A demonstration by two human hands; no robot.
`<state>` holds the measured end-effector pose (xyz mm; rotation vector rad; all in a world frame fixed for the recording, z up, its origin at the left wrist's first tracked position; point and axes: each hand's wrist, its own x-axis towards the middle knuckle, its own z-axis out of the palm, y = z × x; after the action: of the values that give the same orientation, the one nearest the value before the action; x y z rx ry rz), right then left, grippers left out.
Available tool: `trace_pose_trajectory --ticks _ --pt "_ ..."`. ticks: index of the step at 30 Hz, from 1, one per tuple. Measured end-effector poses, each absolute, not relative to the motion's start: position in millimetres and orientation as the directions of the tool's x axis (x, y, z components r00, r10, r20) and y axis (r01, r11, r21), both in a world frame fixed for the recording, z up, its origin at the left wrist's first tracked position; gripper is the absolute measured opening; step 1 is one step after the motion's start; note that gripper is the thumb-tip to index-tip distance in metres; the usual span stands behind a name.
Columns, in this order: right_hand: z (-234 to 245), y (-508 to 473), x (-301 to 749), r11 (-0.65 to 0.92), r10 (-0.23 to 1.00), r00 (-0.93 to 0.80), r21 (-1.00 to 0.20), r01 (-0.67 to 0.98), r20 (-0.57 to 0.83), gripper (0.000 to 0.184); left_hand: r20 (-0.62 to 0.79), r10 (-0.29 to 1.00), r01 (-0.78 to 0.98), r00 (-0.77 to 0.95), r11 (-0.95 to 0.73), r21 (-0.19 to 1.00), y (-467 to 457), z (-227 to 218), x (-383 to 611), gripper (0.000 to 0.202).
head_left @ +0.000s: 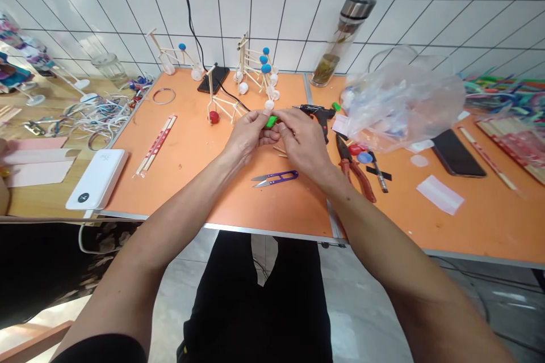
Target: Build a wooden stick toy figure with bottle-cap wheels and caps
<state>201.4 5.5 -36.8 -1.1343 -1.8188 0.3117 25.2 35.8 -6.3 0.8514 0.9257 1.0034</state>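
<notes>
Orange table against tiled wall, flask with brownish contents, clear bag, left hand and right hand holding green lump

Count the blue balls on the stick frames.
4: one blue ball toward the back left, three blue balls close together at back centre. More may be hidden.

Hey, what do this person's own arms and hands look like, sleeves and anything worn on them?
The left arm has a plain black short sleeve, ending above the elbow, and is bare below it. The right arm is bare as far as it shows, with no sleeve in view. The left hand and right hand are ungloved.
</notes>
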Motion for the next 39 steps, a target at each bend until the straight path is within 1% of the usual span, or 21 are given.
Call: trace_pose_trajectory --ticks 3,5,8,10,12,14,16,17,20,22,23,25,27,28,30,32,34,36,39 --pt "-37 4 196 0.551 0.802 -0.154 -0.616 0.562 0.577 0.042 -0.22 0.948 -0.315 0.232 0.287 0.905 36 -8 25 0.044" --pt "-37 4 195 0.536 0.809 -0.125 -0.633 0.558 0.574 0.038 -0.207 0.952 -0.314 0.226 0.272 0.91 34 -8 25 0.043" --pt "-38 5 195 0.488 0.827 -0.034 -0.688 0.537 0.561 0.032 -0.194 0.95 -0.293 0.246 0.263 0.919 31 -7 27 0.051" --pt "-38 8 198 0.464 0.847 0.016 -0.753 0.466 0.532 0.031 -0.204 0.939 -0.274 0.276 0.28 0.92 30 -6 27 0.058" --pt "-38 12 202 0.447 0.866 0.046 -0.812 0.376 0.498 0.04 -0.221 0.929 -0.267 0.296 0.303 0.915 30 -5 26 0.062" --pt "-38 16 205 0.442 0.874 0.051 -0.835 0.329 0.483 0.052 -0.232 0.924 -0.273 0.303 0.317 0.908 31 -5 25 0.059" --pt "-39 18 207 0.455 0.87 0.034 -0.826 0.333 0.493 0.058 -0.229 0.923 -0.288 0.309 0.32 0.903 32 -6 24 0.051" --pt "-39 18 207 0.468 0.864 0.018 -0.815 0.342 0.504 0.059 -0.224 0.923 -0.297 0.313 0.319 0.9 32 -6 24 0.045" --pt "-40 18 207 0.503 0.847 -0.031 -0.783 0.366 0.53 0.051 -0.21 0.925 -0.32 0.318 0.313 0.894 33 -7 23 0.03" --pt "-42 18 206 0.489 0.857 -0.038 -0.79 0.369 0.513 0.042 -0.203 0.927 -0.339 0.315 0.309 0.889 33 -8 23 0.023" --pt "-42 18 206 0.472 0.867 -0.028 -0.803 0.365 0.497 0.042 -0.197 0.93 -0.352 0.31 0.305 0.885 33 -8 22 0.02" --pt "-44 18 205 0.438 0.883 0.004 -0.827 0.353 0.47 0.053 -0.187 0.936 -0.375 0.299 0.295 0.879 33 -10 22 0.02" --pt "-44 18 204 0.429 0.885 0.025 -0.837 0.34 0.464 0.063 -0.179 0.939 -0.388 0.292 0.288 0.876 33 -10 22 0.026" --pt "-44 17 204 0.434 0.883 0.026 -0.835 0.338 0.469 0.062 -0.178 0.94 -0.391 0.292 0.286 0.875 33 -11 22 0.029" --pt "-43 15 203 0.459 0.869 0.015 -0.817 0.349 0.495 0.051 -0.174 0.94 -0.394 0.295 0.285 0.874 32 -11 21 0.032" --pt "-42 13 203 0.495 0.846 -0.005 -0.782 0.379 0.533 0.037 -0.174 0.939 -0.394 0.298 0.287 0.873 32 -11 21 0.03" --pt "-41 12 205 0.522 0.825 -0.025 -0.744 0.416 0.565 0.031 -0.187 0.936 -0.386 0.3 0.298 0.873 33 -10 20 0.026" --pt "-42 13 207 0.549 0.808 -0.059 -0.711 0.44 0.587 0.034 -0.205 0.934 -0.387 0.293 0.312 0.868 33 -9 20 0.021" --pt "-47 19 210 0.6 0.778 -0.14 -0.657 0.456 0.612 0.047 -0.2 0.937 -0.424 0.286 0.311 0.85 33 -9 20 0.012"
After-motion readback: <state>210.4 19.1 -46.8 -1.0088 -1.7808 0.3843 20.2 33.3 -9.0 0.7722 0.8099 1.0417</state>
